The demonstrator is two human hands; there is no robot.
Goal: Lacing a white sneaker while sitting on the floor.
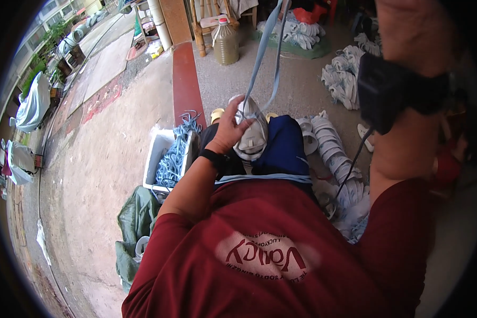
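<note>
A white shoe (252, 139) lies across my lap, its sole partly hidden against my legs. My left hand (231, 130) grips its upper side, fingers and thumb closed about the opening where the lacing is. From there a pale blue shoelace (259, 55) rises in two taut-looking strands and leaves the picture at the top edge. My right hand (412, 32) is raised high at the upper right, beyond a black device (379, 95) strapped to the wrist. Its fingers lie outside the picture, so what they hold is hidden.
Left of my legs stands a white box (152, 159) of blue laces (176, 159). Stacked white shoes (331, 140) lie to my right, with more shoe piles (344, 77) farther off. A capped plastic jug (225, 45) stands ahead. A green sack (135, 217) sits at the left.
</note>
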